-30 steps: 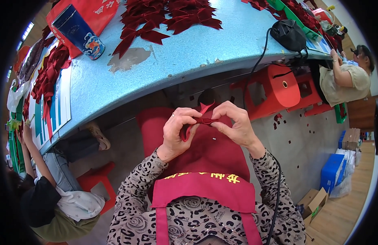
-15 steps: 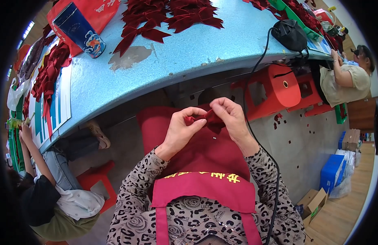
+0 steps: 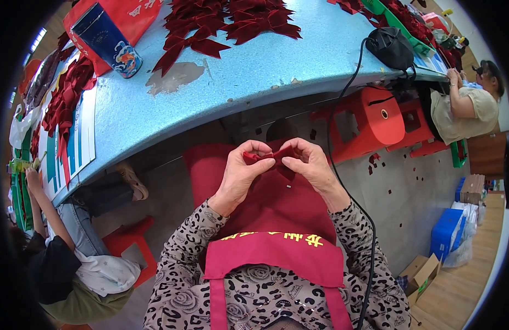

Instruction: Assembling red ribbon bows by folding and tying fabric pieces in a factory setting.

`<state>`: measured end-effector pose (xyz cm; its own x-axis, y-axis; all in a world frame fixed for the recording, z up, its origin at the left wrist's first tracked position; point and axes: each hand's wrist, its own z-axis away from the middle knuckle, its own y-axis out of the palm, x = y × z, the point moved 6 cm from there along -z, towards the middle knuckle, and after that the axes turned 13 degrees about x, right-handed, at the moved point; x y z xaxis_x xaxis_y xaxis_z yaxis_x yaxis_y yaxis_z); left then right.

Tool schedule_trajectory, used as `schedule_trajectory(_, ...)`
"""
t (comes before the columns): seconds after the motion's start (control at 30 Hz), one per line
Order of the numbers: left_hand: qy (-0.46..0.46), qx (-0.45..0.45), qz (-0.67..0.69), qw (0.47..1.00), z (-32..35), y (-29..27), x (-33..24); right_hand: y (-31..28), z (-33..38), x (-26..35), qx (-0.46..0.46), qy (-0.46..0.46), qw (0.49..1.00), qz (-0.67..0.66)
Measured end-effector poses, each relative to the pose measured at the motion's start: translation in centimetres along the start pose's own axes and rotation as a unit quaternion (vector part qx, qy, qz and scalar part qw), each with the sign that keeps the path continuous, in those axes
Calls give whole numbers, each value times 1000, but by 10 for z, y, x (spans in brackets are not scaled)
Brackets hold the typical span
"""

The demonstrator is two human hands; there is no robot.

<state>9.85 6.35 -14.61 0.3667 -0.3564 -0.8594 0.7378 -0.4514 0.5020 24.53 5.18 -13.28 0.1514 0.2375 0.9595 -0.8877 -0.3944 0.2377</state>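
Note:
A small dark red velvet bow [image 3: 285,171] is pinched between my two hands above my lap. My left hand [image 3: 245,170] grips one loop with thumb and bent fingers. On the other side, my right hand [image 3: 311,168] holds the bow with its thumb and forefinger pressed together. Both thumbs come close at the bow's middle, and the fingers partly hide its knot. Beneath it lies the maroon apron [image 3: 254,212] that covers my lap. On the blue table ahead, finished-looking red bows [image 3: 197,41] lie in overlapping rows.
The blue table's [image 3: 155,115] curved edge runs ahead of me. A dark blue tumbler [image 3: 109,44] and a black pouch [image 3: 390,48] stand on it. A black cable [image 3: 350,198] hangs at my right. Red stools [image 3: 370,118] and co-workers [image 3: 466,107] are on both sides.
My right hand has come down and slightly inward, its thumb now beside the left thumb at the bow's middle. The left fingers have risen a little. The bow stays held.

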Motion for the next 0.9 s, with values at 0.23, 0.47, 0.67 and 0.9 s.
schedule_trajectory(0.23, 13, -5, 34, 999, 3, 5, -7, -2, 4, 0, -68, -50, 996, 13)
schedule_trajectory(0.47, -19, -30, 148, 988, 8, -10, 7, 5, 4, -1, -85, -97, 992, -19)
schedule_trajectory(0.67, -8, -48, 157, 986, 17, 0, -5, 15, 8, 3, -65, -109, 992, -13)
schedule_trajectory(0.9, -35, -48, 195, 979, 21, -5, 6, 14, 15, 17, -102, -134, 975, -143)
